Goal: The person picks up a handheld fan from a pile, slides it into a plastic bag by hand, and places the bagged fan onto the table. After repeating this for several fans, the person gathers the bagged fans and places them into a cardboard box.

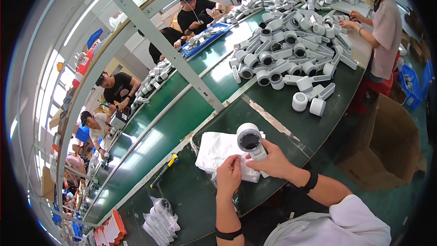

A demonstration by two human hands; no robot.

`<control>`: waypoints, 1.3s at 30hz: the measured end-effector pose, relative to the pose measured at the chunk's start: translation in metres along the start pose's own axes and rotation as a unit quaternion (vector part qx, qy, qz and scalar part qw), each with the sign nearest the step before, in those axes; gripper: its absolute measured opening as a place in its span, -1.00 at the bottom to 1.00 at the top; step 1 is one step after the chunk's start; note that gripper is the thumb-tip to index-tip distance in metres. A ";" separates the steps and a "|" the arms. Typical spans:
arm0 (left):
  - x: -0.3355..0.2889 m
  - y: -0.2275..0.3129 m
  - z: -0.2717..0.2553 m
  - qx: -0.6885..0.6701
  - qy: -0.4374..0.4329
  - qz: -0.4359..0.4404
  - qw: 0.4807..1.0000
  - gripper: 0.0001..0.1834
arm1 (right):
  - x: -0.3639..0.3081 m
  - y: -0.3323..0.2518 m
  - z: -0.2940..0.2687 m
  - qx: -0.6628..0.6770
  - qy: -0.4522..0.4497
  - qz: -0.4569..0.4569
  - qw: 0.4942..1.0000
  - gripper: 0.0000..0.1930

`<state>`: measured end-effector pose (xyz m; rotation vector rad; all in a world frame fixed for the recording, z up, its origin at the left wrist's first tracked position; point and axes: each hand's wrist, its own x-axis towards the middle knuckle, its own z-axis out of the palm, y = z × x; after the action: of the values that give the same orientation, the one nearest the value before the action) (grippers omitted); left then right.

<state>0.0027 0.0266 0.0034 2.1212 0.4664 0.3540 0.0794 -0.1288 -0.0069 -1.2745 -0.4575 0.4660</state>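
Observation:
My right hand point(275, 161) is wrapped round the handle of a white hair-dryer-shaped device point(249, 132), whose round head with a dark circular opening points up toward me. Just left of it my left hand point(229, 175) is closed, its fingertips pinching at the edge of a clear plastic bag point(243, 169) below the device. Part of the bag is hidden by my hands. Under both hands lies a stack of white plastic bags point(211, 148) on the dark green table point(200, 214).
A large heap of similar white devices point(291, 50) covers the far right. Bagged devices point(161, 221), orange-and-white boxes point(110, 230) and a yellow-black tool point(165, 171) lie left. A metal post point(182, 68) rises ahead; a cardboard box point(382, 146) stands right. Co-workers sit along the conveyor point(157, 132).

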 end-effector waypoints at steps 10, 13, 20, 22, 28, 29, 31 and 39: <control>0.000 -0.005 -0.008 -0.146 0.072 -0.052 0.985 -0.82 | 0.011 0.001 -0.003 -0.044 -0.015 0.092 0.995 -0.58; 0.001 -0.003 -0.009 -0.222 0.071 -0.056 0.971 -0.81 | 0.009 -0.003 -0.003 -0.019 -0.004 0.089 0.996 -0.57; -0.003 0.002 -0.004 -0.248 0.089 -0.030 0.964 -0.79 | 0.004 -0.016 0.005 -0.057 0.062 0.006 0.996 -0.51; -0.002 0.001 -0.005 -0.260 0.076 -0.037 0.962 -0.77 | 0.005 -0.015 0.006 -0.073 0.060 0.000 0.996 -0.51; -0.009 -0.002 0.003 -0.050 0.031 -0.014 0.998 -0.78 | 0.011 0.003 0.009 -0.175 0.098 -0.003 0.980 -0.42; -0.009 -0.002 0.005 0.068 0.014 0.021 0.997 -0.79 | 0.009 0.000 0.009 -0.178 0.100 -0.006 0.979 -0.42; -0.008 0.003 0.006 0.091 0.038 0.045 0.994 -0.82 | 0.007 -0.004 0.009 -0.180 0.102 -0.010 0.978 -0.43; -0.014 0.012 0.010 -0.305 0.048 -0.035 0.951 -0.89 | 0.002 -0.006 0.007 -0.035 0.101 -0.006 0.994 -0.55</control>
<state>-0.0035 0.0066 0.0073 1.4883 0.4204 0.4912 0.0773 -0.1239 0.0005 -1.3712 -0.3123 0.3088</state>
